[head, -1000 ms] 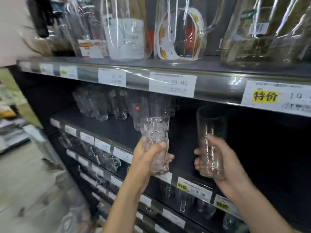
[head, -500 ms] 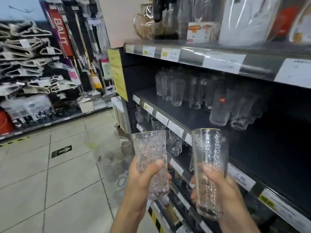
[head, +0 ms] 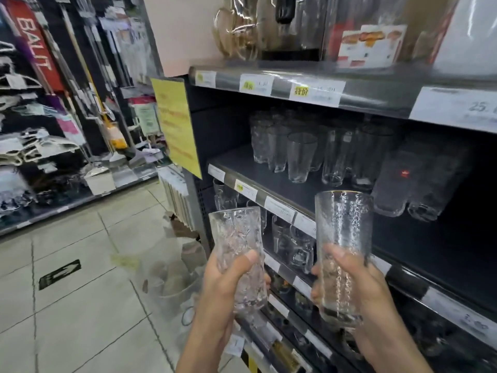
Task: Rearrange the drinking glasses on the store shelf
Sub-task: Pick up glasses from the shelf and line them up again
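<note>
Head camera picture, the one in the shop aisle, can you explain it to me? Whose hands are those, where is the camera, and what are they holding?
There is no machine here. A person wears the camera on their head, so you look forward and down at their own two hands. The left hand grips a chunky faceted glass. The right hand grips a taller bubbly glass with a thin gold rim. Both are held in the air in front of a dark store shelf. On that shelf stands a cluster of clear drinking glasses. The shelf below holds glass mugs, the one above holds jugs, and price labels line the edges.
</note>
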A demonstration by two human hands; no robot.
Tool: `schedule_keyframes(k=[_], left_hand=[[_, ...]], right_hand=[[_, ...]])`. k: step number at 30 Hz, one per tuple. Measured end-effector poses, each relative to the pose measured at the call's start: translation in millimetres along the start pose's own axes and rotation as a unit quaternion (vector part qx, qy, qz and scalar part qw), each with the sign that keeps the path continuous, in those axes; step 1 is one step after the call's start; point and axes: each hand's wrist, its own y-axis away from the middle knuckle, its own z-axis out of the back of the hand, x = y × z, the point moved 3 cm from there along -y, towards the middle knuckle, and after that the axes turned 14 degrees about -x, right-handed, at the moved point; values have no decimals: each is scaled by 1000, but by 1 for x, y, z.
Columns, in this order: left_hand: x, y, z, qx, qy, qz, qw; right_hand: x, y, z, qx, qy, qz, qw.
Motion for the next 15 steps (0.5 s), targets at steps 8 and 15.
schedule_keyframes(k=[8,15], left_hand=[[-14,-76,-21,130,-15,22,991],[-9,-120,-75,225,-48,35,973]], right_hand=[[5,-17,-25,-143,3,51,988],[11,-50,-17,-258,59,103,959]])
